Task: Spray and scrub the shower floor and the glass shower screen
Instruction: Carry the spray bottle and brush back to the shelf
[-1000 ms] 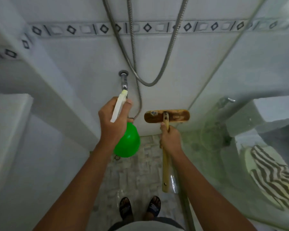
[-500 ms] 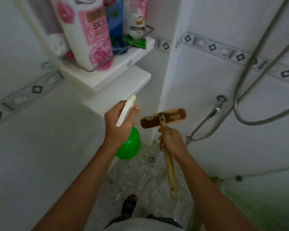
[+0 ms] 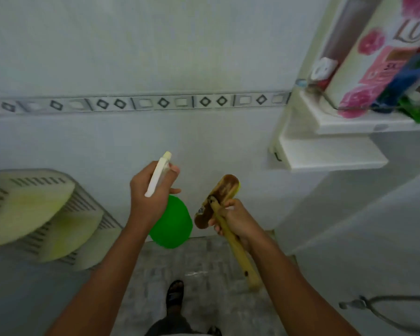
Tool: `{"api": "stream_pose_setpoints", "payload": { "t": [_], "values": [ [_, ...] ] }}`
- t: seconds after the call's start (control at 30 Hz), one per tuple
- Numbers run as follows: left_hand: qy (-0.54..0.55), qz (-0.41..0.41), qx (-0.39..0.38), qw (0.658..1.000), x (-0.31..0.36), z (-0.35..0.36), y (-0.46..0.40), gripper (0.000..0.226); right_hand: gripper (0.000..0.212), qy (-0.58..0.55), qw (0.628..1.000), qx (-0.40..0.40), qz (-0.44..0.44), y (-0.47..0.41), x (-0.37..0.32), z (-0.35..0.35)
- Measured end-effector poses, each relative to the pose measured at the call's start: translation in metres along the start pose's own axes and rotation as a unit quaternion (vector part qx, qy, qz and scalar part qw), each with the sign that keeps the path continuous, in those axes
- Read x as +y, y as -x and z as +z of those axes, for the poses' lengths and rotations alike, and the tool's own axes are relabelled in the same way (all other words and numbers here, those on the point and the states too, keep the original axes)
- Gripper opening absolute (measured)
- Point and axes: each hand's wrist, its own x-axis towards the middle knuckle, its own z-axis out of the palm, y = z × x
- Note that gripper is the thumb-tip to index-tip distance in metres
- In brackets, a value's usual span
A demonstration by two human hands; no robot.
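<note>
Right now your left hand (image 3: 153, 200) wraps the green spray bottle (image 3: 171, 221), nozzle aimed at the far wall, while your right hand (image 3: 235, 220) clasps the scrub brush (image 3: 218, 202), raised ready above the shower floor (image 3: 204, 270); no glass screen shows.

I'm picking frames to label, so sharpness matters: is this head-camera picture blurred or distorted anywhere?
Head view: wide-angle bending curves the tile border and tilts the shelf; motion blur smears the pink bottle and slatted rack at the edges; the left hand on the green spray bottle and the brush are only slightly soft; lighting is dim and even, without glare.
</note>
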Motion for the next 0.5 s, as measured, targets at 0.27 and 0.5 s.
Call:
{"api": "stream_pose_setpoints", "payload": {
  "t": [0.27, 0.5],
  "values": [
    [-0.049, -0.007, 0.208, 0.977, -0.002, -0.153, 0.003, 0.009, 0.02, -0.092, 0.981, -0.16, 0.067, -0.028, -0.035, 0.139],
    [-0.082, -0.012, 0.32, 0.944, -0.017, -0.262, -0.004, 0.017, 0.03, 0.055, 0.968, -0.244, 0.0, -0.063, -0.052, 0.265]
  ]
}}
